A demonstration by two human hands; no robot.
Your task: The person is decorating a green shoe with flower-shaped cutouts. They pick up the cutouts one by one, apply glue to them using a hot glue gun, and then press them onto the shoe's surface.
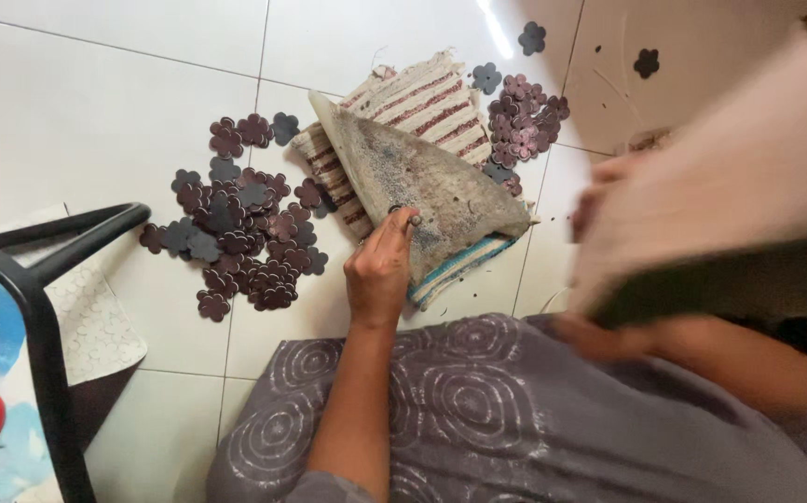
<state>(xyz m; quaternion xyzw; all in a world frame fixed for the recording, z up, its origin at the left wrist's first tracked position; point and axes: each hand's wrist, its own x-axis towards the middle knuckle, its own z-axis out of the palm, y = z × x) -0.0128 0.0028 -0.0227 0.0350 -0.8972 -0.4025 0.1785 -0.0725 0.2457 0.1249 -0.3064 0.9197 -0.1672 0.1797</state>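
Observation:
My left hand (380,270) is closed around a small metal punch tool (408,219), its tip resting on a grey triangular board (422,182) that lies on a folded striped cloth (427,93). My right hand (608,233) is blurred with motion at the right and grips a large flat block (739,186), pale on top and dark along its lower edge, raised above the floor. Several dark brown and grey flower-shaped cutouts (245,233) lie in a heap left of the board. A second, smaller heap of flower cutouts (525,121) sits beyond the cloth.
White floor tiles (96,112) lie all around. A black metal frame (45,279) with red loops and a patterned white sheet (105,326) stands at the left edge. Single flower cutouts (532,37) lie scattered at the top. My lap in grey patterned fabric (478,410) fills the bottom.

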